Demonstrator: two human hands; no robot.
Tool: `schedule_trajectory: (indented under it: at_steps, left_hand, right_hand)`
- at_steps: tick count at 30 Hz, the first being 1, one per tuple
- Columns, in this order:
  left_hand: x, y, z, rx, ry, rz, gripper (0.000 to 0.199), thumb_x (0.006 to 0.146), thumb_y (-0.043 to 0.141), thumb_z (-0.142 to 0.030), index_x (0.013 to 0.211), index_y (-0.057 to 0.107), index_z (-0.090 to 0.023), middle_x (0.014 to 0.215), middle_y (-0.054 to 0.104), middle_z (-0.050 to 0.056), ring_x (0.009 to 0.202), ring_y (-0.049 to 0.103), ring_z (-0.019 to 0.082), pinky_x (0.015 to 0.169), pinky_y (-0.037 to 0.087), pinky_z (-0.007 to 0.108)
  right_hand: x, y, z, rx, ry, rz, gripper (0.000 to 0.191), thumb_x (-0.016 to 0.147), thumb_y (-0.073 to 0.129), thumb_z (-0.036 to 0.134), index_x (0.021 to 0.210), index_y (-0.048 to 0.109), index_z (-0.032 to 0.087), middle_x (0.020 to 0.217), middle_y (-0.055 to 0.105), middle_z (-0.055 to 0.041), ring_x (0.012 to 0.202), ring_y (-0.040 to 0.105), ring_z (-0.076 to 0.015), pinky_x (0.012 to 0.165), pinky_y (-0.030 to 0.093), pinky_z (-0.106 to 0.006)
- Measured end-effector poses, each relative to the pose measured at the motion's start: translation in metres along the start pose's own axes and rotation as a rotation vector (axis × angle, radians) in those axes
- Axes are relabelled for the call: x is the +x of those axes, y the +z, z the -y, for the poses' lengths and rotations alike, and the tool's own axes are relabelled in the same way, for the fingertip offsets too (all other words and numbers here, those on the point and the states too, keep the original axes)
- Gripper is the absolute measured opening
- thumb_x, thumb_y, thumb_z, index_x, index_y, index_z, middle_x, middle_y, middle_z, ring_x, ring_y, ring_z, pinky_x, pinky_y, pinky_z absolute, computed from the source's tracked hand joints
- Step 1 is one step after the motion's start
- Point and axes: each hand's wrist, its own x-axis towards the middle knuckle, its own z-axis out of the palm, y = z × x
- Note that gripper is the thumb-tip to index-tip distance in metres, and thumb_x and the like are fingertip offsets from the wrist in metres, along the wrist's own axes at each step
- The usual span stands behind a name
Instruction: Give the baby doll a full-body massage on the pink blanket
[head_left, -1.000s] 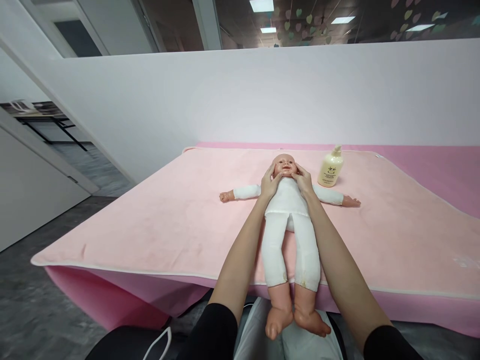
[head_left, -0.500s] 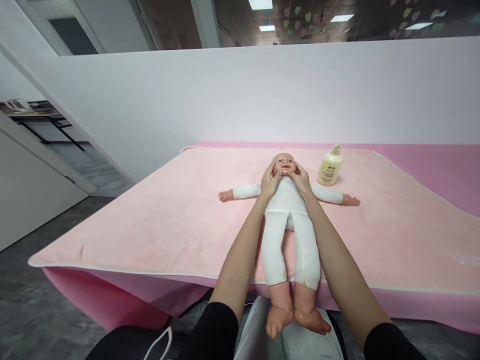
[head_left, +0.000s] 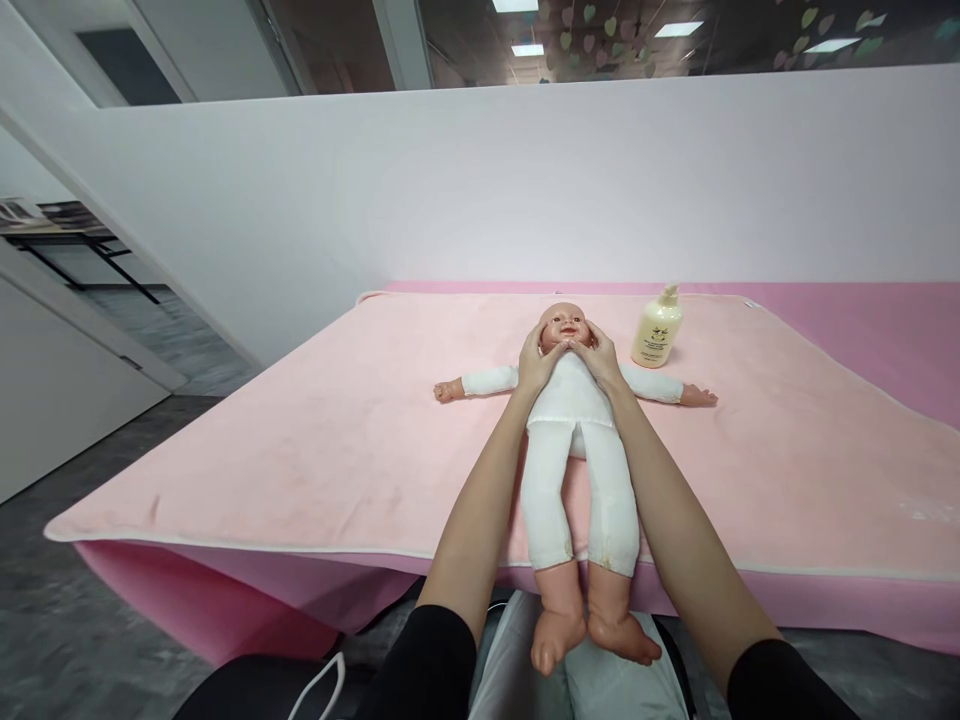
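Note:
A baby doll (head_left: pixel 574 400) lies on its back on a light pink blanket (head_left: pixel 360 430), its white cloth arms spread wide and its bare feet hanging past the front edge. My left hand (head_left: pixel 538 362) cups one side of the doll's head, fingers wrapped along the cheek and ear. On the other side my right hand (head_left: pixel 602 360) holds the head in the same way. Both thumbs press at the chin, their tips nearly meeting below the mouth. My forearms run along either side of the doll's body and legs.
A pale yellow pump bottle (head_left: pixel 657 328) stands upright beyond the doll's outstretched arm at right. Under the blanket a darker pink cover (head_left: pixel 885 350) shows. A white wall (head_left: pixel 480 190) rises behind the table, and a white door (head_left: pixel 67 380) is at left.
My thumbs have slid inward along the doll's chin, so their tips are closer together. The doll and the bottle stay in place; the view has shifted slightly.

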Motion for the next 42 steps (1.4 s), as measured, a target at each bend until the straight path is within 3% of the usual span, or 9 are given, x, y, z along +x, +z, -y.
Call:
schedule_trajectory:
  at_steps: [8, 17, 22, 30, 35, 42]
  left_hand:
    - [0.005, 0.001, 0.009, -0.022, 0.049, 0.023, 0.049, 0.080, 0.057, -0.033, 0.125, 0.048, -0.017, 0.133, 0.048, 0.010, 0.124, 0.043, 0.021, 0.105, 0.032, 0.034]
    - [0.008, 0.004, 0.017, 0.010, 0.056, 0.036, 0.048, 0.085, 0.048, -0.037, 0.128, 0.046, -0.017, 0.138, 0.043, 0.009, 0.129, 0.037, 0.020, 0.109, 0.027, 0.035]
    - [0.007, 0.003, 0.014, -0.004, 0.039, 0.023, 0.050, 0.083, 0.050, -0.043, 0.126, 0.048, -0.018, 0.136, 0.045, 0.009, 0.127, 0.039, 0.021, 0.108, 0.028, 0.034]
    - [0.003, 0.002, 0.004, -0.002, 0.054, 0.016, 0.061, 0.072, 0.065, -0.043, 0.125, 0.048, -0.017, 0.131, 0.049, 0.011, 0.123, 0.043, 0.025, 0.105, 0.033, 0.037]
    - [0.002, 0.002, 0.004, 0.013, 0.042, 0.008, 0.061, 0.070, 0.067, -0.040, 0.124, 0.048, -0.016, 0.131, 0.049, 0.012, 0.121, 0.045, 0.025, 0.103, 0.035, 0.037]
    - [0.007, 0.003, 0.013, 0.003, 0.078, 0.036, 0.049, 0.080, 0.055, -0.030, 0.126, 0.046, -0.014, 0.134, 0.046, 0.011, 0.125, 0.042, 0.023, 0.106, 0.032, 0.036]
  right_hand:
    - [0.005, -0.002, -0.011, 0.037, -0.030, 0.000, 0.056, 0.069, 0.062, 0.034, 0.122, 0.052, 0.016, 0.132, 0.049, -0.0062, 0.122, 0.045, -0.0185, 0.106, 0.032, -0.036]
    - [0.003, -0.002, -0.006, -0.042, -0.051, -0.054, 0.040, 0.080, 0.045, 0.027, 0.116, 0.057, 0.015, 0.128, 0.053, -0.0034, 0.122, 0.044, -0.0152, 0.108, 0.029, -0.035]
    - [0.001, 0.000, 0.000, -0.005, -0.014, -0.062, 0.041, 0.078, 0.049, 0.030, 0.115, 0.058, 0.016, 0.126, 0.055, -0.0036, 0.120, 0.046, -0.0172, 0.106, 0.031, -0.036]
    - [-0.003, 0.003, 0.009, -0.014, 0.056, -0.041, 0.069, 0.058, 0.070, 0.026, 0.122, 0.051, 0.011, 0.131, 0.049, -0.0104, 0.122, 0.044, -0.0225, 0.104, 0.034, -0.036]
    - [-0.001, 0.001, 0.003, -0.006, 0.021, 0.001, 0.068, 0.059, 0.070, 0.028, 0.122, 0.051, 0.013, 0.133, 0.047, -0.0086, 0.123, 0.043, -0.0219, 0.106, 0.032, -0.036]
    - [0.002, -0.001, 0.001, 0.060, 0.014, -0.004, 0.050, 0.068, 0.060, 0.021, 0.118, 0.055, 0.014, 0.128, 0.053, -0.0060, 0.120, 0.046, -0.0198, 0.105, 0.032, -0.036]
